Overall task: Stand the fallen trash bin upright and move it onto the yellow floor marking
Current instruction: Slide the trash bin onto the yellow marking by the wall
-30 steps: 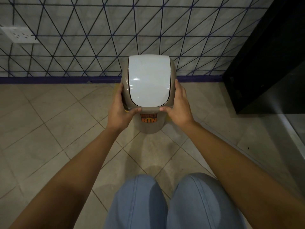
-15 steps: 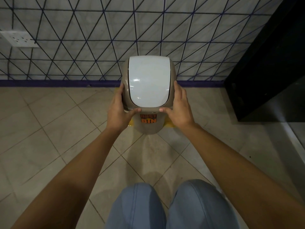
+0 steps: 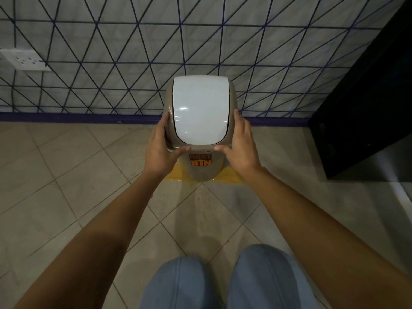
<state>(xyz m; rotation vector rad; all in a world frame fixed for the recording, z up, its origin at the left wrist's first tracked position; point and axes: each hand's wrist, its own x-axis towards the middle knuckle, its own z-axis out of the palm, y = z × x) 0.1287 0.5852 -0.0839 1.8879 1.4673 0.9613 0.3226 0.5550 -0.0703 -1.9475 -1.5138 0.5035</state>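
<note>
Head view: we hold the trash bin point(image 3: 201, 139) upright at the wall.

Our left hand point(image 3: 160, 150) and right hand point(image 3: 242, 148) clasp its 2 sides below the white lid point(image 3: 200, 110). It stands on the yellow floor marking point(image 3: 229, 176), long axis vertical, label facing us. Wall point(image 3: 111, 63) close behind, black cabinet point(image 3: 361, 108) on the right, open floor point(image 3: 66, 175) on the left.

The floor point(image 3: 66, 197) is laid with pale beige tiles set diagonally, their grout lines crossing in diamonds. A yellow floor marking point(image 3: 231, 176) lies on it close to the wall's purple skirting. The trash bin point(image 3: 200, 112) stands upright on that marking, covering its middle, so yellow shows on either side of the base. A black cabinet point(image 3: 361, 121) stands on the floor at the right.
</note>
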